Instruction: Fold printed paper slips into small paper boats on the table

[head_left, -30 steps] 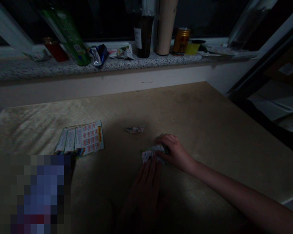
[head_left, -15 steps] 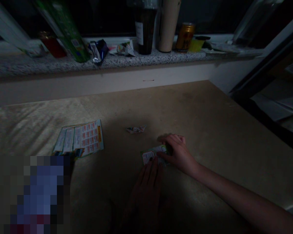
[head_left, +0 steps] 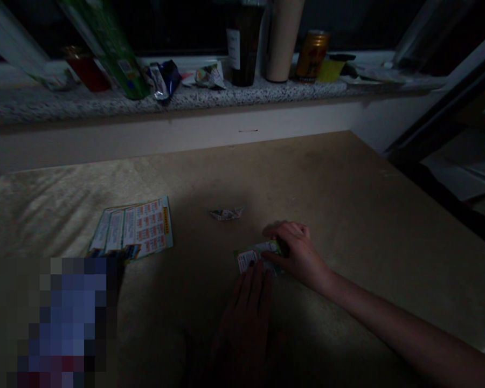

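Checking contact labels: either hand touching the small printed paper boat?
No, the small printed paper boat lies apart from left hand and right hand.

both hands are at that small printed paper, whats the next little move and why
I'd probably press the left hand along the near edge of the printed paper: that hand lies over this edge, while the right hand covers the right end and could steady it.

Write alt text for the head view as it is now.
A person's left hand touches a small printed paper on a dim table; the right hand curls over its right end. A boat-shaped folded paper sits beyond, printed sheets lie left, and a can stands on the windowsill.
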A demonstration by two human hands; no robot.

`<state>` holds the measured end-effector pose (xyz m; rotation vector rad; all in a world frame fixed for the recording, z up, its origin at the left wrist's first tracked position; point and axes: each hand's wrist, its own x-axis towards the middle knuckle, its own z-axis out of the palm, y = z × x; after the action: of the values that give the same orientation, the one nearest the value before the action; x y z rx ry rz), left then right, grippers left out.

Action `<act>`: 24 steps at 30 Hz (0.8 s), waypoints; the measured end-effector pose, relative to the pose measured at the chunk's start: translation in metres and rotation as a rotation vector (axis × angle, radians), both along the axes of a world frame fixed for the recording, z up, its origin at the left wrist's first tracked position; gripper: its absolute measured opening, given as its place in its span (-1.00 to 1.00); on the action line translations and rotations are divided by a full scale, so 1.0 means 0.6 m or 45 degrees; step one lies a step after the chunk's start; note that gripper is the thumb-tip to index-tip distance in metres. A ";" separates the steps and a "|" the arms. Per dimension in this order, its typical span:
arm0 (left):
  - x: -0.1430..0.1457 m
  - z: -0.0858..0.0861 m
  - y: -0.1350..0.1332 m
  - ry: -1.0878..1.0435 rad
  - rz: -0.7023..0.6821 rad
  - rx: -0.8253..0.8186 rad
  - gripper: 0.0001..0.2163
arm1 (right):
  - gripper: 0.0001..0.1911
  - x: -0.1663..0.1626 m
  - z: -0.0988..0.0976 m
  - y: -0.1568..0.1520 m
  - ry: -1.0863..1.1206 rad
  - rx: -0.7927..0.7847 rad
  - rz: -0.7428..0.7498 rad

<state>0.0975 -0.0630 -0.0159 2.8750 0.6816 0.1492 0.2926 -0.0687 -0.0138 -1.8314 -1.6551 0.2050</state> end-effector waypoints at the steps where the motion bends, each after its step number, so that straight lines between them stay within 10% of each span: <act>1: 0.000 0.001 0.000 -0.003 -0.003 -0.006 -0.25 | -0.79 0.001 0.001 0.001 -0.005 -0.003 0.005; 14: 0.003 0.003 -0.003 -0.078 0.001 0.025 -0.28 | -0.26 -0.058 0.015 -0.143 -0.474 -0.347 0.285; 24: -0.003 -0.010 -0.019 -0.101 0.027 0.152 -0.35 | -0.27 -0.056 0.015 -0.142 -0.508 -0.363 0.306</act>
<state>0.0954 -0.0744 -0.0220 2.9567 0.7108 0.3156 0.2591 -0.1538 -0.0048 -1.9701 -2.2237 0.1948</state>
